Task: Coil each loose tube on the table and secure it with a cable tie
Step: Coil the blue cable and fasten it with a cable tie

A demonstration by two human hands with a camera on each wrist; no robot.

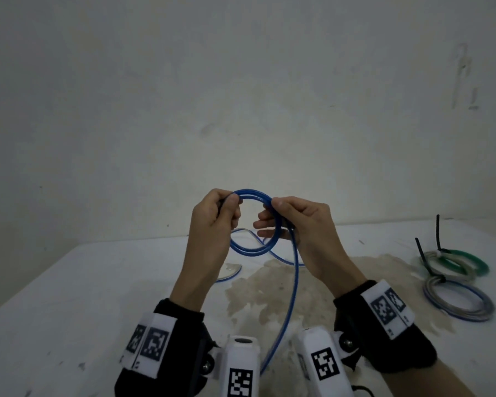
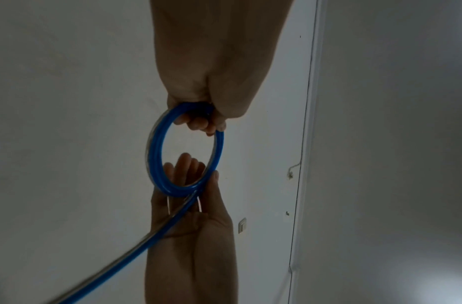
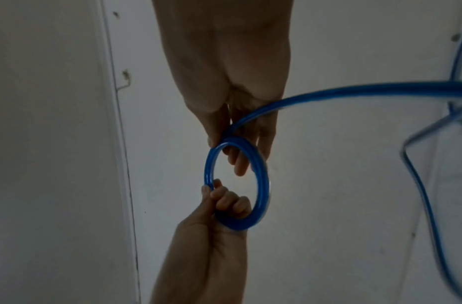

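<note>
Both hands hold a blue tube (image 1: pixel 251 249) wound into a small coil above the table. My left hand (image 1: pixel 226 209) grips the coil's left side with curled fingers (image 2: pixel 198 123). My right hand (image 1: pixel 272 217) pinches the coil's right side between thumb and fingers (image 3: pixel 240 162). From the right hand the loose length of the blue tube (image 1: pixel 291 299) hangs down toward me, and more of it loops on the table behind the hands. In the left wrist view the coil (image 2: pixel 157 148) is a ring of several turns, and the right wrist view shows the same coil (image 3: pixel 263 181).
On the white table (image 1: pixel 69 296) at the right lie tied coils: a green and white one (image 1: pixel 470 260) with black cable ties sticking up (image 1: pixel 437 232), and a grey and blue one (image 1: pixel 481 306) nearer me. A brownish stain (image 1: pixel 269 296) marks the table's middle. A bare wall stands behind.
</note>
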